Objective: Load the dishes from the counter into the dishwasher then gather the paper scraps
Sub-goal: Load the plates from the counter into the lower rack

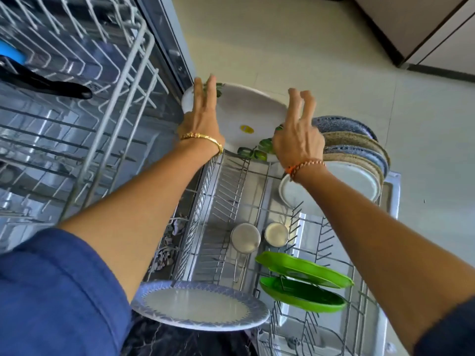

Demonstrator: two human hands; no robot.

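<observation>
Head view: both arms reach out over the pulled-out lower dishwasher rack (231, 191) of grey wire.

Left hand (203, 116) and right hand (298, 134) hold a large round white plate with green leaf print and a yellow sticker (244, 116) at the far end of the rack, about 12 o'clock from frame centre. Left hand sits on the plate's left edge, fingers flat and extended along the rim; right hand grips the right edge, fingers partly curled. Plate looks tilted, lower edge at the rack tines; can't confirm it's seated in a slot, hands block that.

Gold bangle (203, 138) on left wrist, beaded bracelet (305, 167) on right wrist. Blue sleeve (51, 291) at 8 o'clock.

At 2–3 o'clock of the held plate: a row of upright speckled blue and tan plates (359, 147), closed off by a plain white plate (354, 181) nearest the camera.

Mid rack: two small round steel cups (259, 236), side by side. At 5 o'clock: two bright green plastic plates (305, 283), tilted, one behind the other.

At 6 o'clock: white plate with blue patterned rim (200, 304), just beside the rack's near end.

Upper white wire rack (110, 80) at 10 o'clock, holding a black handled utensil (46, 84).

Beige tile floor (334, 60) beyond.
</observation>
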